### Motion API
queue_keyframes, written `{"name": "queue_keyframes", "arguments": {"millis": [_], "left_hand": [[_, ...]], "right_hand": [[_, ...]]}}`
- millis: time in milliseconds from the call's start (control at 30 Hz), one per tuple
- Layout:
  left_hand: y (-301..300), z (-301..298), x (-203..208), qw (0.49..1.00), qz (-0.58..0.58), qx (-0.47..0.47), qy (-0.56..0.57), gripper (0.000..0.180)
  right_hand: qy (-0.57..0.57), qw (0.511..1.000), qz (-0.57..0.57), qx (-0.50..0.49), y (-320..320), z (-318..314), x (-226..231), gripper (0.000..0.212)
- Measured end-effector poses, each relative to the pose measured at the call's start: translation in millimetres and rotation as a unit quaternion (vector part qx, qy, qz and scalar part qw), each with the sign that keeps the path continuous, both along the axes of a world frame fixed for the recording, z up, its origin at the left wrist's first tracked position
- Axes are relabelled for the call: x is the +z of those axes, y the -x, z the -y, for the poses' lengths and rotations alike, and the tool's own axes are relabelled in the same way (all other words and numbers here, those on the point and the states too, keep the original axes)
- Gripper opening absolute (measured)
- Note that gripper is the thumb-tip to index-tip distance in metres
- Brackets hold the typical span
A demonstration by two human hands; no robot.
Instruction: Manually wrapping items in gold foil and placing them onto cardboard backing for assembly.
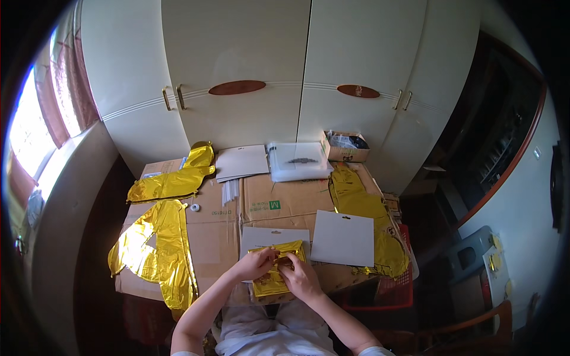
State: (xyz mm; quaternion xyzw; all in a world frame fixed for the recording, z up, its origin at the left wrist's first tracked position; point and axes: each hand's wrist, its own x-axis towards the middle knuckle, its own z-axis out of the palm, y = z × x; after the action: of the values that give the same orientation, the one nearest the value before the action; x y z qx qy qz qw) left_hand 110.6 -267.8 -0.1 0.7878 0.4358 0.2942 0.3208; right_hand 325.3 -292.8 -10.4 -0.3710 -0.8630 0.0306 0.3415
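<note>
"So, who holds what?"

"The left hand (260, 264) and right hand (301, 279), both pinched narrow, hold folded gold foil (270, 286) over a white card (276, 236), near the front of the cardboard-covered desk (291, 216), probably to keep it flat."

"And the room?"

"Cream wardrobe doors (237, 47) stand behind the desk; a pinkish curtain (74, 77) hangs far left."

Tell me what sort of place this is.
Probably a home room doubling as a workspace: pale cabinet doors, a window curtain, and a cardboard-covered table spread with gold foil pieces.
</note>
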Motion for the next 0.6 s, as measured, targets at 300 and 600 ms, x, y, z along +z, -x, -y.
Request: {"name": "queue_keyframes", "arguments": {"millis": [300, 600], "left_hand": [[0, -1, 2, 0.999, 0.039, -0.007, -0.004, 0.014], [2, 0, 12, 0.999, 0.027, 0.003, 0.042, 0.013]], "right_hand": [[-0.009, 0.999, 0.036, -0.031, 1, 5, -4, 0.018], [-0.03, 0.991, 0.13, -0.015, 0, 11, 9, 0.022]]}}
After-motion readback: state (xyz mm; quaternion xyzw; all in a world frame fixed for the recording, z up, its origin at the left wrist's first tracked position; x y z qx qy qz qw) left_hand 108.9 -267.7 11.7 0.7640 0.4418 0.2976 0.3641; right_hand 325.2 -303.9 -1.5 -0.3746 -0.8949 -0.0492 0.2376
